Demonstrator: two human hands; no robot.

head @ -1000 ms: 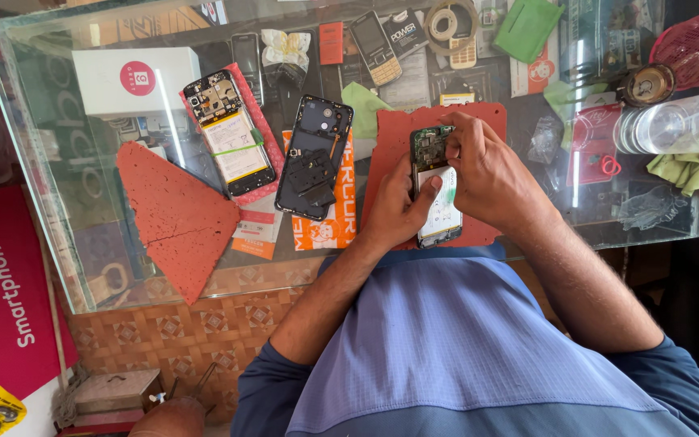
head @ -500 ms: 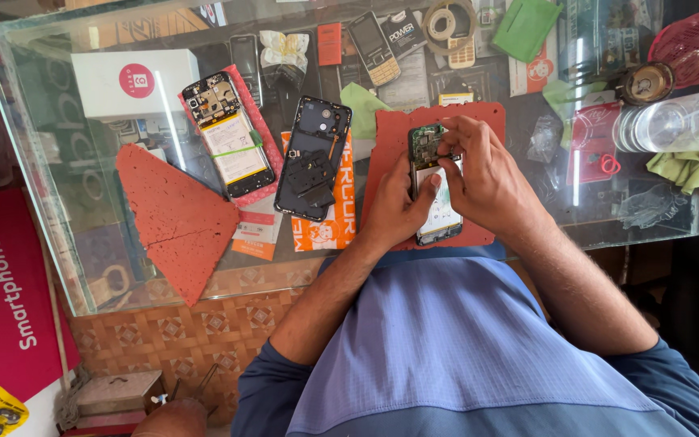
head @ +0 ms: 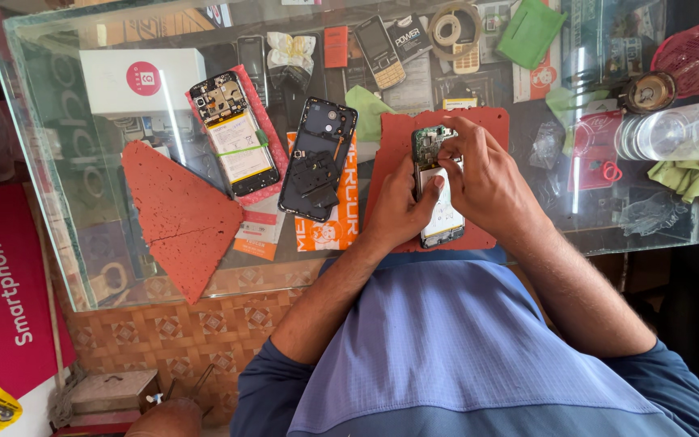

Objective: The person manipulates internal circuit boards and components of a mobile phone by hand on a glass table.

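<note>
An opened smartphone with its back off lies on a red foam mat on the glass table. My left hand grips the phone's left side, thumb across the white battery. My right hand rests over the phone's right side, its fingertips pinching at the green circuit board near the top. Whether the fingers hold a small part cannot be made out.
Left of the mat lie a black phone back cover, a second opened phone on a red pad, a white box and a torn red foam piece. A tape roll, keypad phone and clear jar crowd the far and right sides.
My right hand's fingers shifted slightly over the top of the phone's circuit board; my left hand kept its grip. The phone stayed on the mat.
</note>
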